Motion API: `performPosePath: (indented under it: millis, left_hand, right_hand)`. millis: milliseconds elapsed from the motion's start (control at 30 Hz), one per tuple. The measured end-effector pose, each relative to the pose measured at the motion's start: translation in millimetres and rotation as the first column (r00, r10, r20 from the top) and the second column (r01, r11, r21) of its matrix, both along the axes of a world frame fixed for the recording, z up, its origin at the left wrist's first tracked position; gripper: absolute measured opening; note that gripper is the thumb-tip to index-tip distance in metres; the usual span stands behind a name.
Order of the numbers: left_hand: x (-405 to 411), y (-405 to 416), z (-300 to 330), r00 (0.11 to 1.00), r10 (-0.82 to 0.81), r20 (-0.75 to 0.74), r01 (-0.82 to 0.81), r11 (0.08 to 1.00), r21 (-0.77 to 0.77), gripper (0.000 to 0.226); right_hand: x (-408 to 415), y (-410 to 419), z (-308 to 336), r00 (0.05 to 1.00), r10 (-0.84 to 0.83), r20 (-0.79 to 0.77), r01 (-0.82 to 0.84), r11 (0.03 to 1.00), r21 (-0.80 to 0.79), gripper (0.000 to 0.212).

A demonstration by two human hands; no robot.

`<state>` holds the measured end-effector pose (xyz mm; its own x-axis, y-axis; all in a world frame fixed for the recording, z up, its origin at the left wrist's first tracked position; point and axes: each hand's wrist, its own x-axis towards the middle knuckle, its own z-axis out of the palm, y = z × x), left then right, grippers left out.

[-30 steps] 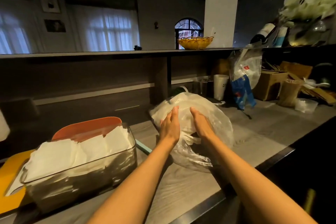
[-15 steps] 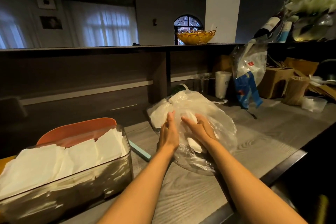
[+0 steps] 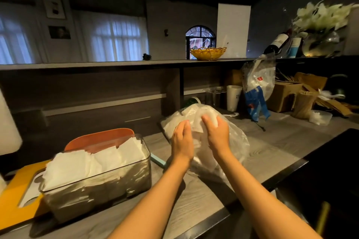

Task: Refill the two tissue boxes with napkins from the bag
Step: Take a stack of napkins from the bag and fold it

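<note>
Two bare forearms enter from the bottom edge of the frame and reach toward the centre over the grey wood-grain desk (image 3: 272, 141).

At lower left, a clear tissue box (image 3: 97, 186) stands on the desk, filled to the rim with white napkins (image 3: 93, 161). A yellow lid (image 3: 17, 200) lies flat at its left side; an orange lid (image 3: 99, 139) shows just behind it.

At centre, a clear plastic bag (image 3: 235, 141) sits on the desk, to the right of the tissue box and apart from it. White napkins are visible through its film.

The left hand (image 3: 182, 141) lies on the left side of the bag, fingers nearly straight and close together, pressing on the plastic. The right hand (image 3: 215, 132) is on top of the bag, fingers curled, pinching a white wad (image 3: 208, 117) near the bag's top. Whether that wad is napkin or bunched film cannot be determined.

Further back, right of centre, a white paper cup (image 3: 233, 97) stands on the desk beside a second plastic bag (image 3: 258, 81) with blue print. Cardboard boxes (image 3: 283, 95) occupy the right side.

On the shelf (image 3: 97, 64) across the upper middle of the frame, a yellow woven basket (image 3: 207, 53) sits at centre. A wine bottle (image 3: 276, 42) and a vase of white flowers (image 3: 320, 31) stand at upper right.
</note>
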<state>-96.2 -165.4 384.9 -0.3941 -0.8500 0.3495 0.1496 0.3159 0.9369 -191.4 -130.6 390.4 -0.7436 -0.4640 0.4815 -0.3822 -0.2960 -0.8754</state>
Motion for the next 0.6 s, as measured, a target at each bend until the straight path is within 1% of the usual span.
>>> performPosePath:
  millis: [100, 133, 200, 233, 267, 333, 400, 433, 500, 533, 567, 600]
  left_hand:
    - [10, 13, 5, 0.998, -0.058, 0.015, 0.057, 0.997, 0.049, 0.023]
    - [14, 18, 6, 0.996, -0.093, 0.017, 0.091, 0.992, 0.086, 0.03]
    - [18, 23, 3, 0.987, -0.155, -0.042, 0.16, 0.97, 0.183, 0.072]
    - [21, 24, 2, 0.976, -0.184, -0.117, 0.209, 0.944, 0.256, 0.083]
    - [26, 31, 5, 0.96, -0.2, -0.196, 0.254, 0.915, 0.312, 0.081]
    - [39, 42, 16, 0.935, -0.19, -0.298, 0.302, 0.87, 0.389, 0.061]
    - [46, 45, 19, 0.903, -0.194, -0.382, 0.361, 0.827, 0.432, 0.048]
    - [50, 46, 19, 0.893, -0.199, -0.404, 0.381, 0.813, 0.441, 0.045]
    - [60, 51, 21, 0.895, -0.21, -0.394, 0.388, 0.801, 0.455, 0.042]
    - [64, 54, 22, 0.902, -0.205, -0.38, 0.38, 0.794, 0.474, 0.043]
    - [68, 55, 20, 0.909, -0.189, -0.372, 0.367, 0.786, 0.498, 0.043]
    - [71, 56, 19, 0.915, -0.163, -0.369, 0.35, 0.776, 0.524, 0.043]
  right_hand:
    - [14, 6, 15, 0.991, 0.041, 0.13, -0.031, 0.996, -0.081, 0.019]
    - [17, 8, 19, 0.984, 0.064, 0.164, -0.047, 0.994, -0.101, 0.018]
    - [26, 12, 28, 0.972, 0.101, 0.211, -0.075, 0.989, -0.129, 0.016]
    - [30, 13, 33, 0.969, 0.112, 0.219, -0.084, 0.988, -0.131, 0.015]
    - [34, 15, 36, 0.966, 0.128, 0.224, -0.101, 0.987, -0.127, 0.015]
    - [44, 18, 40, 0.961, 0.154, 0.228, -0.132, 0.985, -0.108, 0.015]
    - [56, 21, 41, 0.969, 0.135, 0.206, -0.124, 0.99, -0.064, 0.019]
    - [62, 22, 40, 0.976, 0.116, 0.185, -0.111, 0.993, -0.038, 0.023]
    - [77, 27, 35, 0.984, 0.094, 0.154, -0.097, 0.995, 0.018, 0.032]
    - [84, 29, 33, 0.982, 0.104, 0.156, -0.109, 0.994, 0.022, 0.032]
    - [90, 30, 29, 0.979, 0.115, 0.166, -0.122, 0.992, 0.031, 0.028]
    - [96, 32, 26, 0.98, 0.12, 0.157, -0.133, 0.988, 0.074, 0.021]
